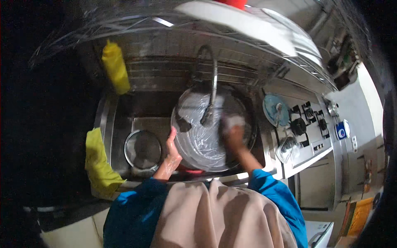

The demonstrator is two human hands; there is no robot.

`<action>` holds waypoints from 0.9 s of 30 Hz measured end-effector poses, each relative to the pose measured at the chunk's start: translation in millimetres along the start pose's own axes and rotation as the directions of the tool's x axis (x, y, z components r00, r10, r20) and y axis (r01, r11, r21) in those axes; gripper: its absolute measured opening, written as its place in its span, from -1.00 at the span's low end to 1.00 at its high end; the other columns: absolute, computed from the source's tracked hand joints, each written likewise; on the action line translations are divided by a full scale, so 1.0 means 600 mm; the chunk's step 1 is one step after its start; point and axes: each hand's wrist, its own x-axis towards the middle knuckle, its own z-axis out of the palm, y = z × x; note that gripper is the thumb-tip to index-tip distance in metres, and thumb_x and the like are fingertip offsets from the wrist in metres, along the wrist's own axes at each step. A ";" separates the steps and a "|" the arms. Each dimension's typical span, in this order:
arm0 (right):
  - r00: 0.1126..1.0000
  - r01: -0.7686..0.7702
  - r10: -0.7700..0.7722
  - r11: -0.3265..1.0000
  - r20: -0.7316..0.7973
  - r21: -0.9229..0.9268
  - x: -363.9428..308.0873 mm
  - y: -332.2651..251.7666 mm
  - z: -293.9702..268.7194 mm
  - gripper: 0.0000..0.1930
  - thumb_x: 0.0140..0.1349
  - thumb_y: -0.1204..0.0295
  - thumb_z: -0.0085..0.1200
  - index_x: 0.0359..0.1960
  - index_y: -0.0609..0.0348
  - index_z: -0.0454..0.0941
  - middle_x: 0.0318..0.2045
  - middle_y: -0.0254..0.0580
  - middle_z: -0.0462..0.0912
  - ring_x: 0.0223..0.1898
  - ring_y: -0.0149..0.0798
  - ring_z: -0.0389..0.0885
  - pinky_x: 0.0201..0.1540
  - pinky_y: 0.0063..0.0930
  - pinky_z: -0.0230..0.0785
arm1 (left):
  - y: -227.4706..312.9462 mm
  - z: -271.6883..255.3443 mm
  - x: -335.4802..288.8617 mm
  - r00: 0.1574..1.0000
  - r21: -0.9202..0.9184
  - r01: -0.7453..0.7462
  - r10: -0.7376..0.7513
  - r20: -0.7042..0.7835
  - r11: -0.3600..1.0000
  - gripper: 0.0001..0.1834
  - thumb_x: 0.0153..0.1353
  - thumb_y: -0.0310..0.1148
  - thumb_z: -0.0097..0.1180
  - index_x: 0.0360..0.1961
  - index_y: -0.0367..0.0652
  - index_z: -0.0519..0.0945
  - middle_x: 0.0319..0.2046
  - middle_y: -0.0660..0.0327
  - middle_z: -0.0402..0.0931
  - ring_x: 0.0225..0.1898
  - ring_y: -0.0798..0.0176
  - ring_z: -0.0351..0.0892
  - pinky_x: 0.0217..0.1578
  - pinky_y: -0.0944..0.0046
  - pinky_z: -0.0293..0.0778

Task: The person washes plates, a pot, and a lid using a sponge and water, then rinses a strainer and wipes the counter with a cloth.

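Note:
A large, round, shiny basin (200,136), wet and streaked with suds, fills the right sink bowl. My left hand (171,155), wet and lathered, holds its left rim with the thumb pointing up. Toward the basin's right side, my right hand (235,138) is smeared by motion. A whitish thing (235,120) shows at its fingers; whether it is a sponge, a cloth or foam I cannot make out. The faucet (214,82) hangs its flexible neck over the basin, its head covering part of the surface.
A round strainer-like pan (142,149) lies in the left sink bowl. A yellow-green cloth (97,159) drapes over the left edge, and a yellow squeeze bottle (115,68) stands behind. At right are a blue plate (276,109), a glass lid (288,146) and a gas stove (306,124). A wire rack (140,22) hangs above.

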 end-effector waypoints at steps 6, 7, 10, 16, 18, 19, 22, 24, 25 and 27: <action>0.860 0.425 -0.508 0.773 0.058 0.471 0.091 -0.270 -0.045 -0.70 -0.16 0.43 -0.10 -0.31 0.23 0.43 -0.36 -0.07 0.45 -0.18 -0.16 0.41 -0.13 -0.17 0.20 | 0.018 -0.043 -0.004 0.995 0.001 0.037 -0.037 0.095 0.999 -0.48 0.12 0.00 -0.19 -0.03 -0.17 0.33 -0.08 0.17 0.36 -0.06 0.17 0.33 0.03 0.18 0.17; 0.778 0.195 -0.417 0.872 0.470 0.450 0.121 -0.260 -0.046 -0.71 -0.15 0.41 -0.10 -0.32 0.21 0.43 -0.36 -0.08 0.46 -0.19 -0.19 0.42 -0.14 -0.18 0.21 | 0.021 -0.019 -0.007 0.996 0.005 0.000 0.000 0.085 1.000 -0.49 0.13 -0.01 -0.20 -0.03 -0.16 0.33 -0.08 0.17 0.35 -0.06 0.17 0.33 0.03 0.18 0.16; 0.974 0.120 -0.197 0.868 0.113 0.482 0.195 -0.204 -0.046 -0.72 -0.15 0.35 -0.05 -0.31 0.07 0.42 -0.36 -0.14 0.47 -0.24 -0.22 0.44 -0.07 -0.16 0.16 | 0.018 0.008 -0.011 0.998 0.015 -0.028 0.027 0.054 0.999 -0.50 0.14 -0.02 -0.20 -0.02 -0.16 0.33 -0.08 0.20 0.36 -0.08 0.15 0.36 -0.01 0.15 0.22; 0.979 -0.196 0.192 0.978 0.067 0.073 0.218 -0.092 -0.040 -0.64 -0.06 0.32 -0.03 -0.14 0.02 0.38 -0.22 -0.13 0.42 -0.06 -0.10 0.30 0.05 0.11 -0.08 | 0.000 -0.006 -0.015 0.987 0.164 -0.070 0.093 -0.135 0.984 -0.52 0.11 -0.05 -0.14 -0.07 -0.20 0.37 -0.12 0.18 0.38 -0.11 0.19 0.37 -0.04 0.24 0.24; 0.943 -0.331 0.323 0.935 0.082 0.127 0.180 -0.101 -0.053 -0.61 -0.04 0.31 0.00 -0.09 0.01 0.36 -0.15 -0.07 0.40 -0.07 -0.07 0.28 0.00 0.10 -0.02 | 0.002 -0.001 -0.020 1.000 0.092 -0.005 0.007 -0.029 0.996 -0.52 0.10 -0.06 -0.13 -0.08 -0.21 0.37 -0.12 0.19 0.38 -0.11 0.21 0.37 -0.06 0.25 0.25; 0.957 -0.267 0.242 0.949 0.158 0.166 0.166 -0.125 -0.070 -0.59 -0.05 0.32 0.00 -0.08 0.02 0.35 -0.12 -0.05 0.37 -0.08 -0.06 0.28 -0.03 0.06 0.02 | 0.003 -0.012 -0.018 0.999 0.090 -0.010 0.014 -0.038 0.996 -0.52 0.10 -0.06 -0.13 -0.08 -0.21 0.37 -0.12 0.19 0.38 -0.11 0.21 0.37 -0.06 0.25 0.25; 0.899 0.082 -0.119 0.991 0.420 0.107 0.110 -0.170 -0.067 -0.69 -0.11 0.36 -0.01 -0.23 -0.01 0.44 -0.20 -0.13 0.44 -0.17 -0.11 0.38 -0.19 -0.14 0.23 | -0.005 -0.031 -0.014 0.993 0.062 0.095 -0.090 -0.076 0.994 -0.51 0.09 -0.05 -0.12 -0.08 -0.20 0.37 -0.11 0.20 0.38 -0.09 0.23 0.35 -0.04 0.26 0.23; 0.938 0.112 -0.182 0.965 0.296 0.237 0.077 -0.187 -0.050 -0.77 -0.10 0.30 -0.01 -0.36 0.01 0.50 -0.46 -0.17 0.50 -0.40 -0.08 0.47 -0.41 -0.23 0.32 | 0.001 0.012 -0.029 0.996 0.152 0.009 0.005 -0.092 0.988 -0.50 0.09 -0.03 -0.12 -0.07 -0.19 0.37 -0.11 0.22 0.38 -0.08 0.24 0.34 -0.03 0.27 0.20; 0.943 0.093 -0.161 0.968 0.293 0.232 0.074 -0.178 -0.037 -0.77 -0.10 0.30 -0.01 -0.36 0.01 0.50 -0.46 -0.17 0.50 -0.40 -0.08 0.47 -0.41 -0.23 0.32 | -0.001 0.025 -0.035 0.989 0.181 0.027 0.000 -0.150 0.983 -0.50 0.08 -0.04 -0.10 -0.07 -0.20 0.37 -0.11 0.22 0.37 -0.08 0.25 0.34 -0.04 0.28 0.20; 0.825 0.056 -0.169 0.974 0.540 0.219 0.099 -0.154 -0.022 -0.79 -0.12 0.24 0.02 -0.48 0.06 0.52 -0.62 -0.14 0.50 -0.59 -0.15 0.49 -0.54 -0.30 0.34 | -0.013 -0.011 -0.017 0.992 0.207 0.016 0.010 -0.124 0.978 -0.51 0.08 -0.06 -0.08 -0.08 -0.21 0.38 -0.11 0.21 0.38 -0.09 0.24 0.34 -0.05 0.29 0.21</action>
